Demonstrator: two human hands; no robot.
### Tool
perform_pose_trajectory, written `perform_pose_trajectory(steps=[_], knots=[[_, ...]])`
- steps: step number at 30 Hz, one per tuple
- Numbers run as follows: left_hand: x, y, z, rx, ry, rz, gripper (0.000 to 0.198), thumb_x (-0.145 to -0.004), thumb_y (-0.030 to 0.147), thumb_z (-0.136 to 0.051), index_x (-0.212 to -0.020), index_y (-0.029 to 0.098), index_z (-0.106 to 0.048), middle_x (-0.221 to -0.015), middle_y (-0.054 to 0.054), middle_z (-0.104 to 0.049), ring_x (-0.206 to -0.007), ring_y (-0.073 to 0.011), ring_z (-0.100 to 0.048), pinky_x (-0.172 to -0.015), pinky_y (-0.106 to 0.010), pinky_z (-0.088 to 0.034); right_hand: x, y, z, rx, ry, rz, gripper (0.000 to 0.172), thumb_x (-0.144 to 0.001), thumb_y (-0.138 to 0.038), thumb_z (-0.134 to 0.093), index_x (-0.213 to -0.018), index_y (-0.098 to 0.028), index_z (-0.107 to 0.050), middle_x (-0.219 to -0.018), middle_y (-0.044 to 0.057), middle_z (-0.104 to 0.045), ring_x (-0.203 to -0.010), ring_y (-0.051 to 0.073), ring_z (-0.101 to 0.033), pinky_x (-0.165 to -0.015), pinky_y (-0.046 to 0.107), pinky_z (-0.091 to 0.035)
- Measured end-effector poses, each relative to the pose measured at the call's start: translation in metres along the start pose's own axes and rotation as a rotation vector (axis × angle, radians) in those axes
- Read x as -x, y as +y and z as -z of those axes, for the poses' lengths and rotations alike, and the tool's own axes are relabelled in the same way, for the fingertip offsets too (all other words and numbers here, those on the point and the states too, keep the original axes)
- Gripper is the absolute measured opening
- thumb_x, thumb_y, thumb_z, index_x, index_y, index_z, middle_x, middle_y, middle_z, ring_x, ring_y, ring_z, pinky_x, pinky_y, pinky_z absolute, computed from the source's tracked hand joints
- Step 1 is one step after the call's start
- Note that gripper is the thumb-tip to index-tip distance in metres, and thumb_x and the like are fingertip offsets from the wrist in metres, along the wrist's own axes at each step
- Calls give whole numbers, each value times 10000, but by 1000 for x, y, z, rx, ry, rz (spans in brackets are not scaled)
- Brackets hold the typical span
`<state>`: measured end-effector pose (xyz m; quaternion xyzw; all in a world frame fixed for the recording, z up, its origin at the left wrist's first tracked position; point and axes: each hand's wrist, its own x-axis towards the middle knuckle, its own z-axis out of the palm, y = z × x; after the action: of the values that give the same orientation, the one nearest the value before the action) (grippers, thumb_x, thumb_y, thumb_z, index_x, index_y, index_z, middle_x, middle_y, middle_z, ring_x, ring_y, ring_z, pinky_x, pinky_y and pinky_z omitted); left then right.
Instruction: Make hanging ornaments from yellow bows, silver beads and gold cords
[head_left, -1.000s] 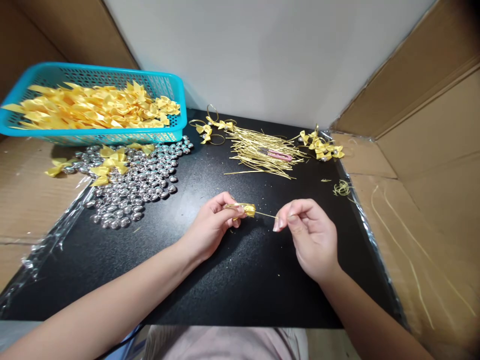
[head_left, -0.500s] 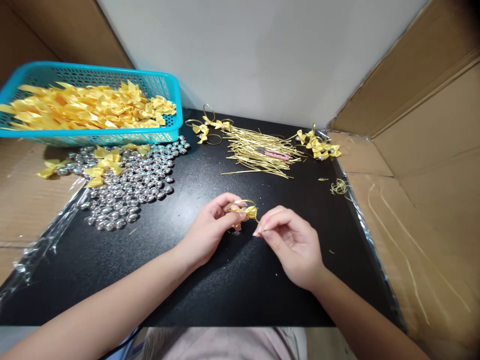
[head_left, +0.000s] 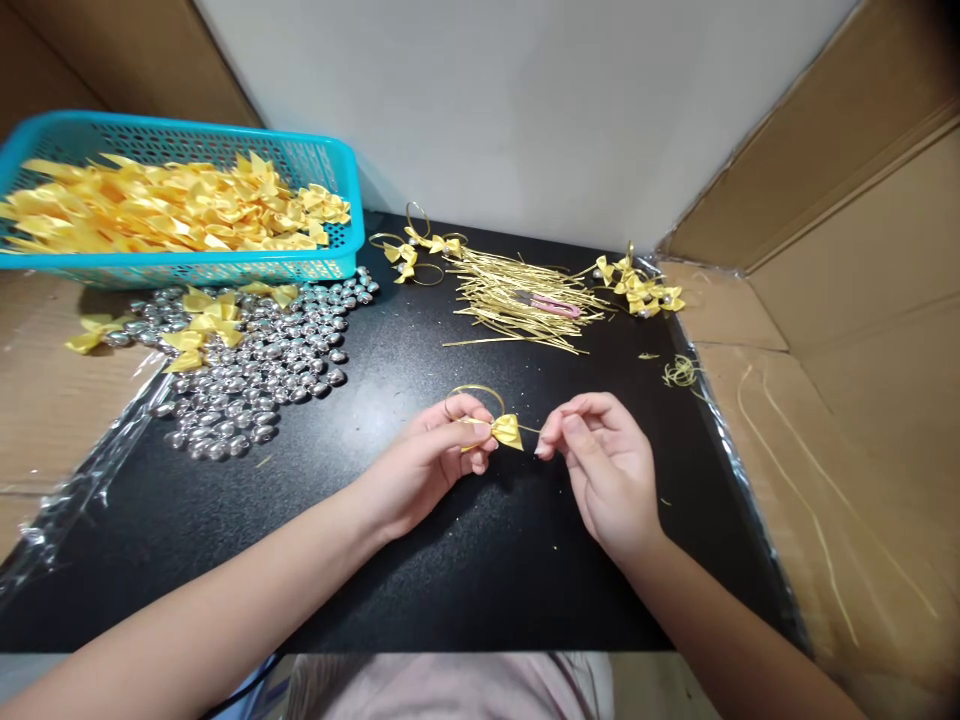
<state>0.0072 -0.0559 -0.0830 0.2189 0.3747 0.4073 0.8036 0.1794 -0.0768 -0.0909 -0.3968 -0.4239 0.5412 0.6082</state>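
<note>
Between thumb and fingers, my left hand [head_left: 442,445] pinches a yellow ribbon bow [head_left: 508,431] over the middle of the black table. A gold wire loop [head_left: 484,389] rises above those fingers. From the bow a thin gold wire end [head_left: 529,429] runs to the right. My right hand [head_left: 600,450] has thumb and fingertips closed at the far end of that wire. Part of the bow and the base of the loop are hidden by my left fingers.
A turquoise basket [head_left: 225,262] of yellow bows stands back left, with silver beads [head_left: 262,380] before it. Behind my hands lie gold wire pieces [head_left: 510,300] with pink-handled snips [head_left: 553,305] on top. Finished-looking bow loops [head_left: 420,250] sit beside them; wire scraps [head_left: 680,371] lie right.
My right hand has moved right and slightly up, and the wire end now stretches straighter from the bow. In my left hand the bow and loop have turned, showing more of both.
</note>
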Motion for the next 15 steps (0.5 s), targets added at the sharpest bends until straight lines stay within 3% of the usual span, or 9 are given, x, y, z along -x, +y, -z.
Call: perform_pose_trajectory(steps=[4, 9, 15], knots=[[0, 0, -1, 2, -16, 39, 213, -601, 206, -842, -674, 145, -651, -595, 21, -616, -529, -57, -528, -521, -145, -455, 0, 1, 1, 57, -31, 15, 63, -890, -274, -651, -868, -218, -632, -667, -37, -565, -576, 93, -530, -569, 228, -457], [2, -3, -2, -190, -32, -100, 146, -682, 182, -781, -693, 161, -637, -640, 24, -649, -577, -73, -550, -545, -157, -444, 5, -1, 2, 220, -100, 85, 80, -938, -240, -564, -882, -225, -620, -739, -19, -529, -624, 103, -477, -580, 244, -398], [5, -3, -4, -437, 40, -255, 152, -726, 204, -758, -709, 164, -612, -653, 21, -655, -582, -85, -541, -575, -185, -434, 7, -8, -1, 503, -290, 431, 178, -884, -79, -558, -932, -216, -662, -788, 28, -663, -705, 157, -610, -639, 303, -484]])
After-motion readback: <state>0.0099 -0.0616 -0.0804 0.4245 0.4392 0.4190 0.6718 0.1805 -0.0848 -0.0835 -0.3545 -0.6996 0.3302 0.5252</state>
